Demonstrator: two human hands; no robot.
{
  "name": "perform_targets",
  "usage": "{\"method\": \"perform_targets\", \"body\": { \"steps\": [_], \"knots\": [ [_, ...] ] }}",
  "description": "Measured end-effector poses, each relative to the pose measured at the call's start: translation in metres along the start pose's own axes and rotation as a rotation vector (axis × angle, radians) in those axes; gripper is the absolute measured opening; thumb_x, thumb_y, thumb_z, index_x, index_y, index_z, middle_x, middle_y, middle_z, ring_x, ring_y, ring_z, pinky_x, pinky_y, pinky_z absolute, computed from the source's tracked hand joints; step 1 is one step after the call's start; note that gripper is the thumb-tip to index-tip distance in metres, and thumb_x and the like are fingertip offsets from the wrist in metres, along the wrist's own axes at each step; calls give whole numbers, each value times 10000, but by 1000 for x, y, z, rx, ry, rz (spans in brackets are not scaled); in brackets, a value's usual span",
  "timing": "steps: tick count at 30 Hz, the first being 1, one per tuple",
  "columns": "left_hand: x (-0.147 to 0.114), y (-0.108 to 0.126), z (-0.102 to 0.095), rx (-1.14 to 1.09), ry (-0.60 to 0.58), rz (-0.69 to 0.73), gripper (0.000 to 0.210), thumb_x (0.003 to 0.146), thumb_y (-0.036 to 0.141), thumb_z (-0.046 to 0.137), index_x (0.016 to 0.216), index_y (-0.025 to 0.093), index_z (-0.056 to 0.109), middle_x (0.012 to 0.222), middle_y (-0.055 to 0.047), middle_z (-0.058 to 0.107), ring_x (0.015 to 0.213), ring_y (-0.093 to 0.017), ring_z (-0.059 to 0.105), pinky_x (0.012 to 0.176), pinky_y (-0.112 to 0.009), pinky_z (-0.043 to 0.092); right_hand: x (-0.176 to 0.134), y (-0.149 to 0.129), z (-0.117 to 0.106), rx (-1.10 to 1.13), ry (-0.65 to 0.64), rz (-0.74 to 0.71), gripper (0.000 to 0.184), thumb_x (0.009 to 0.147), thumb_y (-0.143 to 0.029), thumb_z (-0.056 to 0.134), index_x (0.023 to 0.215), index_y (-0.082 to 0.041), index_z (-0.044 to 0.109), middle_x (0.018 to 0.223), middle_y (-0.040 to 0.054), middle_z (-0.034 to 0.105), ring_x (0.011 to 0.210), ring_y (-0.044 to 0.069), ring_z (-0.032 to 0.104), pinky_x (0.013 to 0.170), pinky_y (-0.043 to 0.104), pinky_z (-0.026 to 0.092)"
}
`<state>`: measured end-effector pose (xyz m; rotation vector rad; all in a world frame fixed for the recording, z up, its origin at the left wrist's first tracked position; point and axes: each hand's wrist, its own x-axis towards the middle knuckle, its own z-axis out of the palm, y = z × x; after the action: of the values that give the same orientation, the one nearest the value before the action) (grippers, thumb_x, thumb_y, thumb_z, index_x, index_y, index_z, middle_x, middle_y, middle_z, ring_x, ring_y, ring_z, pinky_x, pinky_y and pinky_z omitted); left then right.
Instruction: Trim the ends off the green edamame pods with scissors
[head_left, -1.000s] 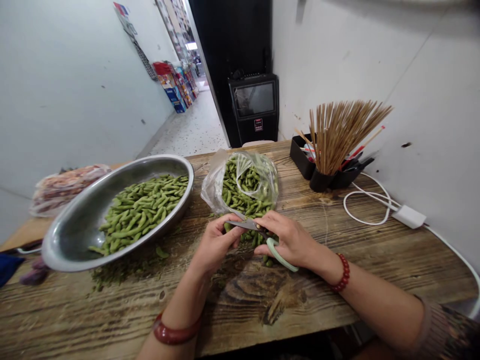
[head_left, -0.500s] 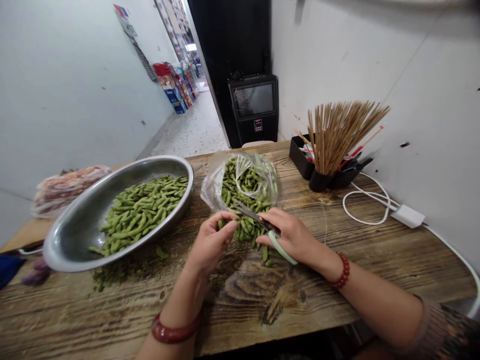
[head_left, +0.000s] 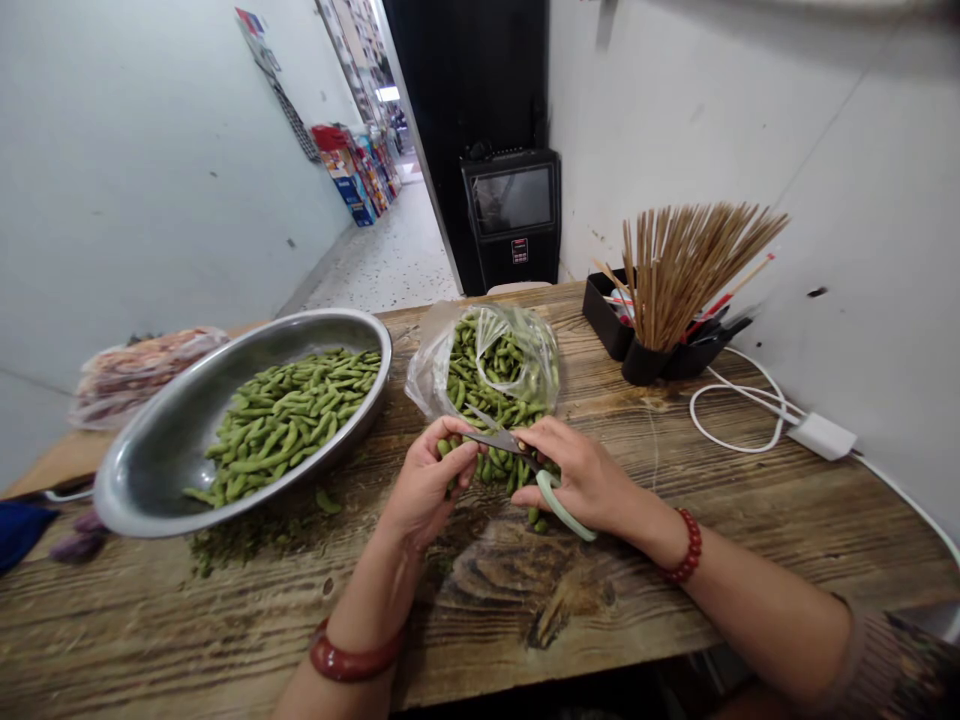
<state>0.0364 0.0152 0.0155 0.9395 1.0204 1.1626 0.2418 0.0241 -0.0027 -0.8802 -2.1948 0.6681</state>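
Observation:
Between the thumb and fingers of my left hand (head_left: pixel 435 478) is an edamame pod (head_left: pixel 445 447), partly hidden by the fingers. My right hand (head_left: pixel 577 475) grips a pair of scissors (head_left: pixel 556 500) with pale green handles. Their blades are parted, and one reaches the left fingertips. Just beyond my hands lies a clear plastic bag (head_left: pixel 429 365) full of edamame pods (head_left: pixel 480 350), some spilling out at its near side. To the left a tilted metal basin (head_left: pixel 161 465) holds a heap of green pods (head_left: pixel 292 420).
Trimmed green scraps (head_left: pixel 247 540) lie below the basin. A wrapped bag (head_left: pixel 142 375) sits behind it at the left. Wooden skewers (head_left: pixel 690 270) stand in a black holder (head_left: pixel 643 362) at the right, near a white adapter (head_left: pixel 823 435) and cable.
The scissors have swung left and lower, so a blade now meets the left fingertips. Both hands stay in nearly the same place. The view has shifted slightly.

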Motion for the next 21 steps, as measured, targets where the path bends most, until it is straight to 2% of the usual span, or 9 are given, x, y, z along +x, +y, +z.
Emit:
{"method": "perform_targets", "body": {
  "steps": [2, 9, 15, 21],
  "knots": [
    [0, -1, 1, 13, -10, 0, 228, 709, 242, 745, 825, 179, 560, 512, 73, 510, 408, -37, 375, 394, -136, 246, 0, 0, 0, 7, 3, -10, 551, 757, -345, 750, 1235, -179, 532, 1057, 91, 589, 931, 217, 575, 817, 352, 489],
    [-2, -2, 3, 26, -18, 13, 232, 700, 220, 756, 807, 165, 557, 603, 52, 555, 437, -28, 387, 418, -138, 291, -2, 2, 1, 12, 16, -11, 522, 778, -337, 733, 1233, -175, 536, 1007, 79, 587, 879, 203, 570, 758, 321, 481],
    [0, -1, -2, -66, -36, 5, 182, 740, 198, 719, 828, 168, 563, 492, 78, 456, 427, -34, 371, 423, -125, 281, -2, 5, 2, 24, 13, -33, 436, 800, -312, 715, 1188, -178, 567, 955, 66, 599, 825, 182, 580, 714, 283, 470],
    [7, 11, -16, -267, 55, 60, 162, 744, 229, 677, 816, 166, 546, 785, -2, 593, 496, -50, 441, 383, -140, 285, -2, 10, 3, 27, 93, -6, 398, 817, -361, 690, 1148, -169, 583, 969, 84, 613, 845, 197, 598, 755, 317, 492]
  ]
}}
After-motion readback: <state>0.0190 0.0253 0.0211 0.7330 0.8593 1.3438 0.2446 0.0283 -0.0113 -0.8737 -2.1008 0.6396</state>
